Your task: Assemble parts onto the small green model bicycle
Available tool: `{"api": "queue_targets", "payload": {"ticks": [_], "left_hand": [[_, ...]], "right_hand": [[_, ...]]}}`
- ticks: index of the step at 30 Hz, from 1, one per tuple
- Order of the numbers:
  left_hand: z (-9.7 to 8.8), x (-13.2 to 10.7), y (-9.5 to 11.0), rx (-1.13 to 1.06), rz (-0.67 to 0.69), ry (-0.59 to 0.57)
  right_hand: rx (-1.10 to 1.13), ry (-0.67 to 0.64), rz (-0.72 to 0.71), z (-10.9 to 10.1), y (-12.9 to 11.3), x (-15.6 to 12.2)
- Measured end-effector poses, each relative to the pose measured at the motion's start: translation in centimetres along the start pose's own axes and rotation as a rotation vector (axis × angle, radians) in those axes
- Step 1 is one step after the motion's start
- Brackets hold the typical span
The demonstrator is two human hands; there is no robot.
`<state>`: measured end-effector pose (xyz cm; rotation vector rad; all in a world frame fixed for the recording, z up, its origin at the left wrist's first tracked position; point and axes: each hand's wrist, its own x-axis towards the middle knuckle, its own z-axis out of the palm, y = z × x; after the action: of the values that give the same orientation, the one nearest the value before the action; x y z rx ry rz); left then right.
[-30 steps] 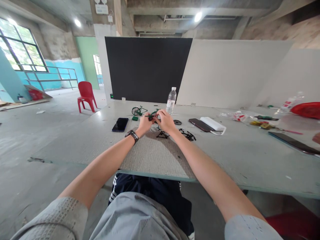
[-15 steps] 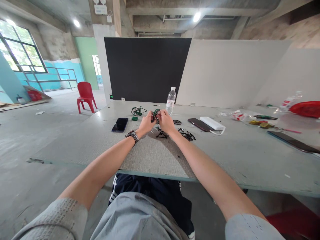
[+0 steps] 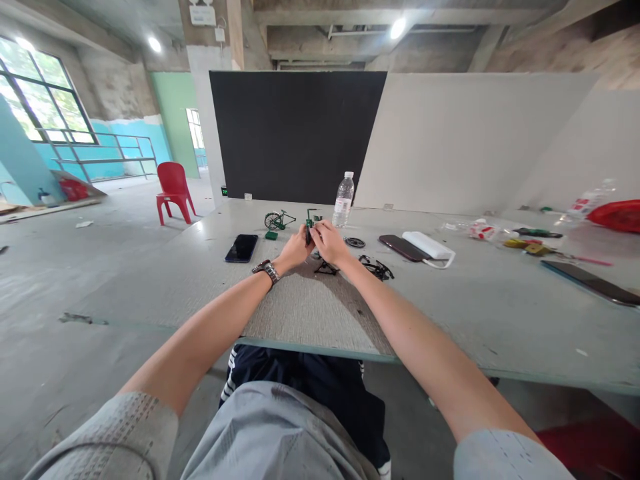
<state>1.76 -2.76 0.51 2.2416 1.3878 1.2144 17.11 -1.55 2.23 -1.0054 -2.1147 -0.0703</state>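
My left hand [image 3: 295,247] and my right hand [image 3: 329,241] meet above the middle of the table. Pinched between their fingers is a small green and black model bicycle part [image 3: 309,225], with a thin green piece sticking up from it. The fingers hide much of this part. Beyond my left hand stands a small green model bicycle frame with a wheel [image 3: 279,221], and a little green block [image 3: 271,235] lies near it. A loose black wheel [image 3: 355,243] rests right of my right hand. Black model parts [image 3: 327,267] lie beneath my right hand, with more black parts [image 3: 377,269] beside the wrist.
A dark phone [image 3: 241,248] lies at left, and a water bottle [image 3: 343,200] stands behind my hands. To the right are another phone [image 3: 403,247], a white power bank [image 3: 428,245] with a cable, and a further phone [image 3: 593,282]. A black panel [image 3: 297,137] rises behind the table.
The held green and black part has been turned and now points upright between my fingers. Both hands stay in nearly the same place, and the view has shifted slightly.
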Motion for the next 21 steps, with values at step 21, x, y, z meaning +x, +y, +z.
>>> {"api": "queue_targets", "payload": {"ticks": [21], "left_hand": [[-0.4, 0.5, 0.0, -0.018, 0.012, -0.015]], "right_hand": [[-0.155, -0.083, 0.142, -1.5, -0.6, -0.5]]}}
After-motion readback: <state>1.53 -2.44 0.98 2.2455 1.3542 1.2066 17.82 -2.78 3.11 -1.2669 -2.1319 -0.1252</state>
